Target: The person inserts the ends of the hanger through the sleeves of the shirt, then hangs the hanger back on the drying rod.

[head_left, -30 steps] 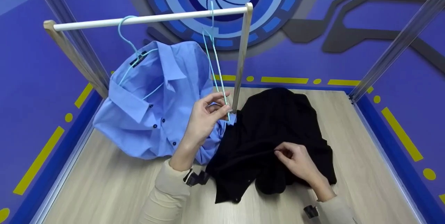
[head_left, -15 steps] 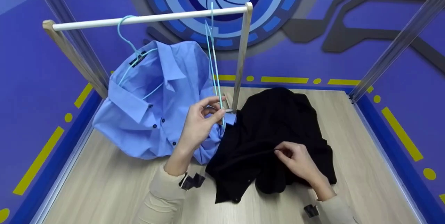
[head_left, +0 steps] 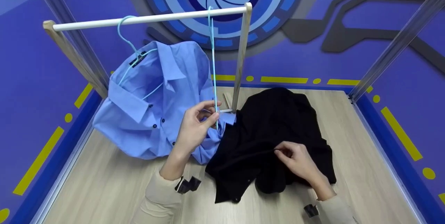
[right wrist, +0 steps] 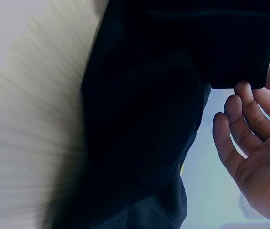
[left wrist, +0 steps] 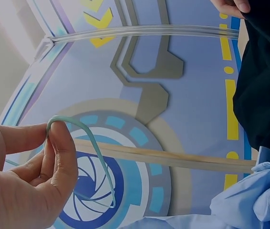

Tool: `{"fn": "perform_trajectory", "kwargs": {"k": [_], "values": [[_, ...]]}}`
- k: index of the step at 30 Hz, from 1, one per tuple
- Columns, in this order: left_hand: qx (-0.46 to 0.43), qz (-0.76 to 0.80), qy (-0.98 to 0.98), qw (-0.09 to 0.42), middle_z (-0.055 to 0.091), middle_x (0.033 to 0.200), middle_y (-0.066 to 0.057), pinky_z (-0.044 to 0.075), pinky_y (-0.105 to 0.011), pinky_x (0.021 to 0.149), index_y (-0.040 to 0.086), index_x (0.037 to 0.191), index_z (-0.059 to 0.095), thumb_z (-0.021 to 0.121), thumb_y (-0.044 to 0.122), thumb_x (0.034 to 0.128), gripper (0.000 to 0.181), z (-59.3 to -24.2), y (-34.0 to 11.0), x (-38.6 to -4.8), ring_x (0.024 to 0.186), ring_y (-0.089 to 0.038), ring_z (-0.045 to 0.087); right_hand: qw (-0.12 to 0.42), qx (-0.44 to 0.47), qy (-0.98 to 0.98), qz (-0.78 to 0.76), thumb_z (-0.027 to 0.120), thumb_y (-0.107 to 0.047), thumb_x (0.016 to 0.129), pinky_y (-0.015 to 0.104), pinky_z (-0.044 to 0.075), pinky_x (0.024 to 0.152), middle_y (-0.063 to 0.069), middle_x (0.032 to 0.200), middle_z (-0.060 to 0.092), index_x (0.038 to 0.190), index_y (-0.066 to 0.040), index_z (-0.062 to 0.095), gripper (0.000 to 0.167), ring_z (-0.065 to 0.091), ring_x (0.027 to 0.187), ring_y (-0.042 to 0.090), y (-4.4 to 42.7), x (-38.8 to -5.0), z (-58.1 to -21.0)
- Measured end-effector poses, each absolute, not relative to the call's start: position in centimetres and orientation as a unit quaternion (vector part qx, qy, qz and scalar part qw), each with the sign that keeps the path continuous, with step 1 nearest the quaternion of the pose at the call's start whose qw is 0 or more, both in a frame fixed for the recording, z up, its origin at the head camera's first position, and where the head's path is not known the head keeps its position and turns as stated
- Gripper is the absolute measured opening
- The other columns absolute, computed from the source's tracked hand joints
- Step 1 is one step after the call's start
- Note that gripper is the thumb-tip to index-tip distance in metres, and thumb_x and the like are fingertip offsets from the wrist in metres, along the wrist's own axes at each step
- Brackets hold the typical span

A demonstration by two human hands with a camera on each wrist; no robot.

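My left hand [head_left: 195, 126] pinches the lower end of a thin turquoise hanger [head_left: 214, 67], whose hook is at the white rail. In the left wrist view, thumb and fingers of the left hand [left wrist: 35, 176] close on the bent end of the hanger [left wrist: 97, 148]. My right hand [head_left: 299, 159] pinches the edge of a black garment [head_left: 278, 123] lying on the table. The right wrist view shows the right hand [right wrist: 259, 129] holding an edge of the black garment [right wrist: 144, 109] between thumb and fingertips, other fingers bent loosely.
A blue shirt [head_left: 187, 67] hangs on another turquoise hanger [head_left: 127, 34] at the left of the rail [head_left: 156, 17]. Its lower part bunches beside the black garment. The rack's wooden posts [head_left: 242, 54] stand on the wood-grain table [head_left: 111, 182], with patterned walls around.
My left hand has moved left and slightly down with the hanger's end, and the hanger has turned until it looks nearly edge-on. The right hand has stayed on the black garment.
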State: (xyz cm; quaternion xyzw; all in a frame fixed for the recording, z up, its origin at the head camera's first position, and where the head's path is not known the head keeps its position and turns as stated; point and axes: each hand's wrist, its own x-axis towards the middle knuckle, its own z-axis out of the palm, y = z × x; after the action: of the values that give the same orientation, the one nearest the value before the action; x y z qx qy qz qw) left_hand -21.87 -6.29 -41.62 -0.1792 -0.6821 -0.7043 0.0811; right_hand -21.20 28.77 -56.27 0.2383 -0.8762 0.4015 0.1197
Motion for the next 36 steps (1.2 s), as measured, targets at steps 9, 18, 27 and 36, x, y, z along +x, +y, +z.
{"fn": "perform_trajectory", "kwargs": {"k": [9, 18, 27, 36], "values": [[-0.171, -0.694, -0.693, 0.094, 0.066, 0.087, -0.011, 0.057, -0.032, 0.063, -0.009, 0.117, 0.069, 0.065, -0.009, 0.0952, 0.022, -42.0, -6.8, -21.2, 0.074, -0.019, 0.061, 0.12, 0.239, -0.878, 0.397, 0.076, -0.001, 0.09, 0.023, 0.048, 0.057, -0.017, 0.081, 0.066, 0.089, -0.019, 0.074, 0.018, 0.057, 0.062, 0.007, 28.7, -21.2, -56.2], [-0.167, -0.682, -0.705, 0.102, 0.068, 0.091, -0.011, 0.055, -0.027, 0.062, -0.009, 0.114, 0.07, 0.068, -0.005, 0.0955, 0.019, -42.7, -7.7, -20.5, 0.077, -0.023, 0.061, 0.126, 0.243, -0.877, 0.396, 0.076, 0.0, 0.09, 0.022, 0.048, 0.056, -0.017, 0.08, 0.065, 0.088, -0.02, 0.073, 0.019, 0.056, 0.061, 0.006, 28.7, -21.2, -56.3], [-0.158, -0.665, -0.723, 0.099, 0.068, 0.09, -0.01, 0.054, -0.027, 0.062, -0.006, 0.114, 0.071, 0.068, -0.003, 0.0962, 0.018, -43.4, -8.6, -19.8, 0.08, -0.034, 0.062, 0.12, 0.242, -0.878, 0.397, 0.076, -0.002, 0.091, 0.023, 0.048, 0.056, -0.017, 0.08, 0.065, 0.089, -0.019, 0.074, 0.018, 0.056, 0.061, 0.006, 28.7, -21.2, -56.4], [-0.148, -0.649, -0.739, 0.108, 0.071, 0.099, -0.01, 0.052, -0.024, 0.063, -0.004, 0.113, 0.073, 0.067, -0.005, 0.0952, 0.018, -44.0, -9.2, -19.4, 0.082, -0.024, 0.062, 0.114, 0.236, -0.878, 0.4, 0.076, -0.002, 0.091, 0.024, 0.048, 0.056, -0.017, 0.081, 0.066, 0.089, -0.017, 0.074, 0.015, 0.057, 0.061, 0.007, 28.6, -21.1, -56.5]]}}
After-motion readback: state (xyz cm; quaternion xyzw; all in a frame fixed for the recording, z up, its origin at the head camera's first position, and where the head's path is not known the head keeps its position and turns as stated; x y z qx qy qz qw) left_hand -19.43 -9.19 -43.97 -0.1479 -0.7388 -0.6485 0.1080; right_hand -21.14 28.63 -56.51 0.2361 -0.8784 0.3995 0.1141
